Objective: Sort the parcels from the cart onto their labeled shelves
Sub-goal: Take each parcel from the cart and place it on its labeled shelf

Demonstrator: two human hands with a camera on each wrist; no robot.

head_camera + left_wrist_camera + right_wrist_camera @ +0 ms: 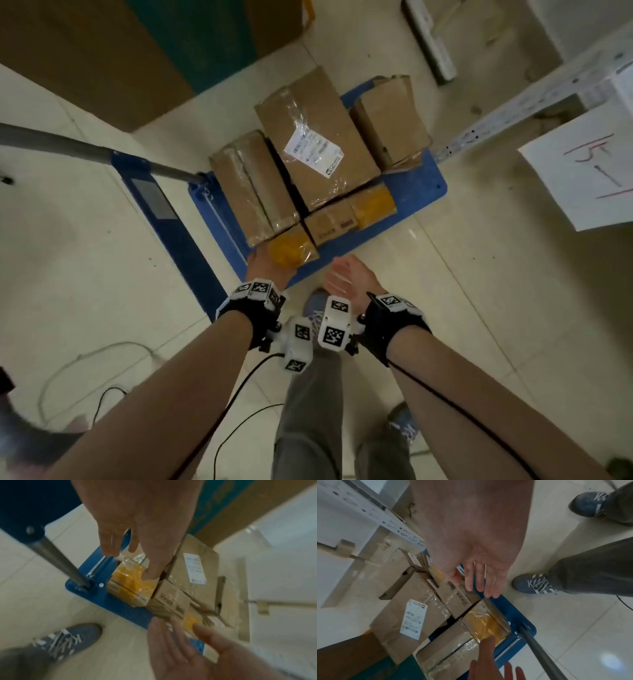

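1. The blue platform cart [416,192] stands on the tiled floor, loaded with taped cardboard parcels packed close together.
2. The left hand [265,265] reaches down to the nearest parcel, the yellow-taped box [291,248] at the cart's near edge — fingers straight and spread, one fingertip touching the yellow tape, nothing gripped.
3. The right hand [347,279] hovers just above the cart's near edge, palm turned up, fingers straight and together, holding nothing.
4. Behind lies the large box with a white shipping label [313,150] — flanked by other brown boxes.
5. A metal shelf upright [534,99] and a paper sign with red handwriting [589,168] stand right of the cart.
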